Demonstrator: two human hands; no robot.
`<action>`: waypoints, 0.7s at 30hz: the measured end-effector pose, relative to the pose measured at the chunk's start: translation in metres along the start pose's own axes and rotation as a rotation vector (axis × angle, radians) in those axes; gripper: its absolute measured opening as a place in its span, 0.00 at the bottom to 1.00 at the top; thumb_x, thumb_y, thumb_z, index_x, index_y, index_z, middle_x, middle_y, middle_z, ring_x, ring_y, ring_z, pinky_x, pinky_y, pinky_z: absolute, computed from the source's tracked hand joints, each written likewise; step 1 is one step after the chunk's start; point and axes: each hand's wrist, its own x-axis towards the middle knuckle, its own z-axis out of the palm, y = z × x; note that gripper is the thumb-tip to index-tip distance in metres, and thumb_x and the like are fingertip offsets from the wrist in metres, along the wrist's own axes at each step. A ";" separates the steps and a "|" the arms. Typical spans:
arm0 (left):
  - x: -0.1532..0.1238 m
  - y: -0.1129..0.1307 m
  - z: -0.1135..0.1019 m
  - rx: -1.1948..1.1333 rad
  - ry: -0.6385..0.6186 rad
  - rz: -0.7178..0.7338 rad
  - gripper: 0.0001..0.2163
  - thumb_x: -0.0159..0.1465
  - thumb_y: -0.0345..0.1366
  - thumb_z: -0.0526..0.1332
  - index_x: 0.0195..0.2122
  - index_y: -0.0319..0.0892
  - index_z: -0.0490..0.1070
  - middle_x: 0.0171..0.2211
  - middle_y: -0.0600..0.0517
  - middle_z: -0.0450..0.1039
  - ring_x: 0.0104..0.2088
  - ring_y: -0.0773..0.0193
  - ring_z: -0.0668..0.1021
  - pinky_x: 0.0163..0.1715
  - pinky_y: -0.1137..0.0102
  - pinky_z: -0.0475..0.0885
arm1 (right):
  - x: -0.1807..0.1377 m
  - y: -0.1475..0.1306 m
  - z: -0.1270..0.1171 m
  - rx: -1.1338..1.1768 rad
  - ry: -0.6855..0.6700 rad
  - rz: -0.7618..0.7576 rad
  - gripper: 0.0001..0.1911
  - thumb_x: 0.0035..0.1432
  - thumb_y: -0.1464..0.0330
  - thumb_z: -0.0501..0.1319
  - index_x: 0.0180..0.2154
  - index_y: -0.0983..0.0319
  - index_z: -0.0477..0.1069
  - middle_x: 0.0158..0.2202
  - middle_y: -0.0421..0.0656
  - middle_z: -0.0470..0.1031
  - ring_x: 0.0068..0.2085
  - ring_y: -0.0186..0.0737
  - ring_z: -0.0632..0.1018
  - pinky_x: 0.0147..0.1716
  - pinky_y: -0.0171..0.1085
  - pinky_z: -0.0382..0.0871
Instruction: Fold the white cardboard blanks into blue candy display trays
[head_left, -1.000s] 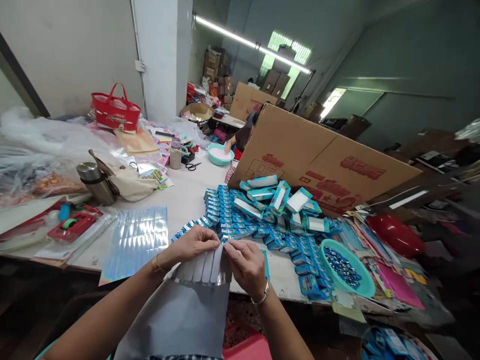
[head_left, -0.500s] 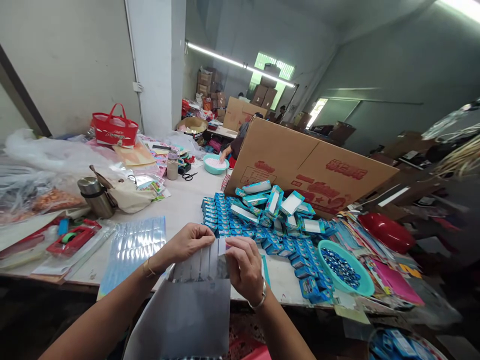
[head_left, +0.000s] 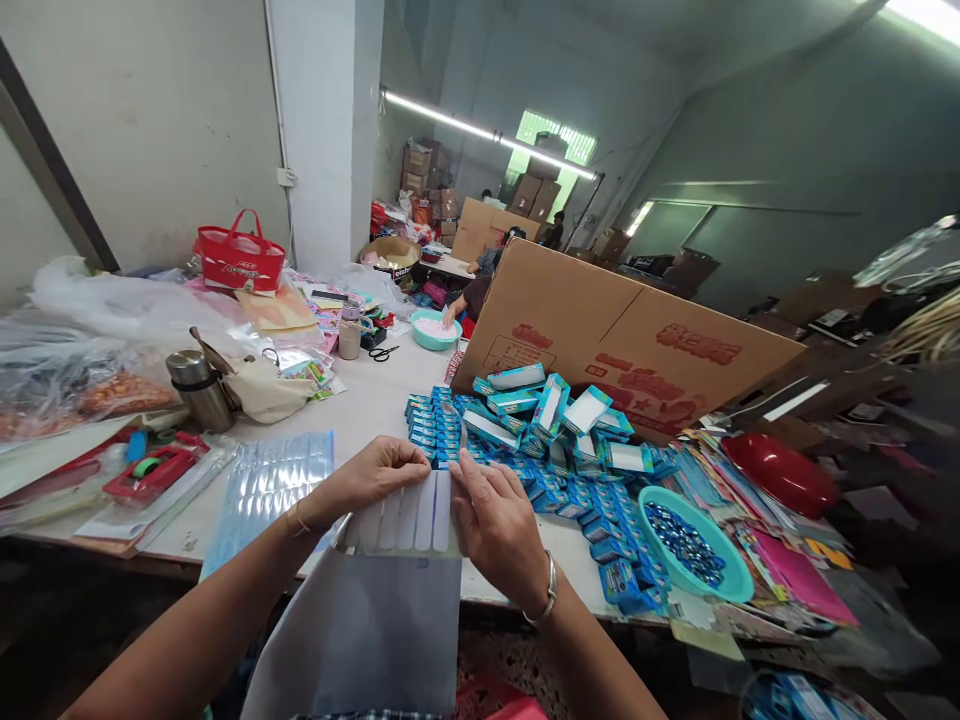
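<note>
My left hand (head_left: 371, 485) and my right hand (head_left: 495, 520) hold a grey sheet (head_left: 367, 630) by its top edge, just in front of the white table (head_left: 367, 400). A row of several narrow white strips (head_left: 409, 525) runs along that edge, and the fingers of both hands pinch the strips at either end. Just beyond the hands lies a heap of small blue boxes (head_left: 517, 430), some open. A teal bowl (head_left: 694, 545) with dark blue pieces sits to the right of my right hand.
A large cardboard box (head_left: 622, 335) lies behind the blue boxes. On the left are a shiny foil sheet (head_left: 270, 480), a steel flask (head_left: 199, 390), a red tape dispenser (head_left: 150, 470) and a red bag (head_left: 240, 255). Farther back, another person's hand reaches into a teal bowl (head_left: 435, 330).
The strips have gone from fanned and tilted to flat and upright in a row. My right hand has moved from pinching their top edge to pressing along their right side.
</note>
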 end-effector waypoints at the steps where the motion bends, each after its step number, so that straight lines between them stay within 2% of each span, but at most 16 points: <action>1: 0.000 0.000 0.001 -0.001 0.005 0.007 0.16 0.60 0.47 0.57 0.31 0.36 0.72 0.24 0.55 0.64 0.25 0.71 0.63 0.22 0.77 0.59 | -0.003 0.000 0.001 -0.012 0.006 -0.013 0.34 0.61 0.74 0.54 0.65 0.60 0.44 0.51 0.49 0.72 0.50 0.46 0.72 0.51 0.51 0.65; 10: 0.000 0.013 0.008 0.032 -0.003 0.053 0.16 0.61 0.46 0.56 0.28 0.37 0.70 0.21 0.57 0.60 0.23 0.72 0.60 0.22 0.76 0.56 | -0.014 0.002 0.002 0.011 0.178 -0.022 0.31 0.59 0.76 0.56 0.62 0.58 0.52 0.46 0.49 0.74 0.48 0.46 0.73 0.45 0.49 0.69; 13: 0.003 0.014 0.009 0.031 -0.009 0.054 0.17 0.61 0.47 0.56 0.26 0.37 0.69 0.20 0.58 0.57 0.22 0.73 0.58 0.21 0.76 0.54 | -0.013 0.004 0.002 0.020 0.179 -0.005 0.32 0.58 0.76 0.56 0.62 0.58 0.52 0.43 0.48 0.75 0.47 0.45 0.74 0.46 0.49 0.68; 17: 0.009 0.012 0.008 0.023 -0.027 0.043 0.17 0.61 0.47 0.56 0.28 0.36 0.69 0.21 0.58 0.58 0.22 0.73 0.59 0.21 0.76 0.54 | -0.007 0.010 0.003 -0.027 0.152 0.021 0.31 0.59 0.77 0.55 0.62 0.58 0.51 0.41 0.46 0.75 0.45 0.43 0.74 0.51 0.52 0.62; 21: 0.025 -0.005 -0.003 0.035 -0.004 0.040 0.16 0.61 0.46 0.55 0.28 0.37 0.69 0.22 0.58 0.59 0.23 0.72 0.60 0.21 0.76 0.55 | 0.003 0.019 0.000 0.008 0.159 0.003 0.32 0.59 0.77 0.54 0.63 0.58 0.49 0.40 0.45 0.74 0.42 0.41 0.74 0.51 0.52 0.63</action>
